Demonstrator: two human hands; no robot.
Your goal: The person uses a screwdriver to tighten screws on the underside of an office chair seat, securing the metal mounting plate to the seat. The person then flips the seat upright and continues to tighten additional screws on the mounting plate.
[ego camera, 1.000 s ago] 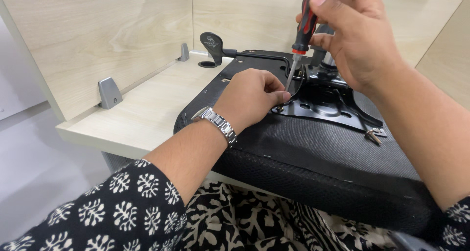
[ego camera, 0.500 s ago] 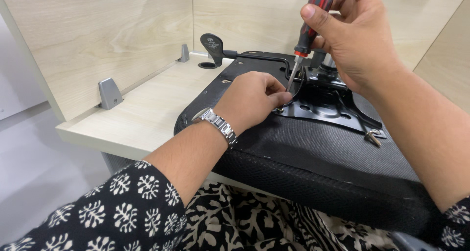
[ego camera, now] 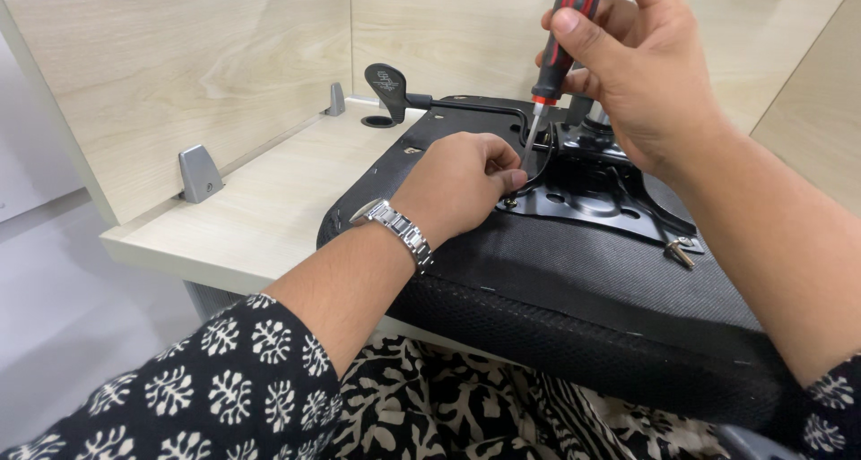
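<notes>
A: Right hand (ego camera: 641, 74)?
B: Wrapped around a red-and-black screwdriver (ego camera: 558, 43), held upright, tip down at the black metal plate (ego camera: 596, 191) on the upturned chair seat (ego camera: 574, 281).
A: Left hand (ego camera: 457, 182)?
B: Fingers curled and pinched at the plate's edge, by the tip; can't tell what they pinch. The seat lies on the wooden desk (ego camera: 260, 200).

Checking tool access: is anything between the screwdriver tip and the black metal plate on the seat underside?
Only the left hand: its fingertips pinch right beside the screwdriver tip on the metal plate. Nothing else visibly blocks it.
</notes>
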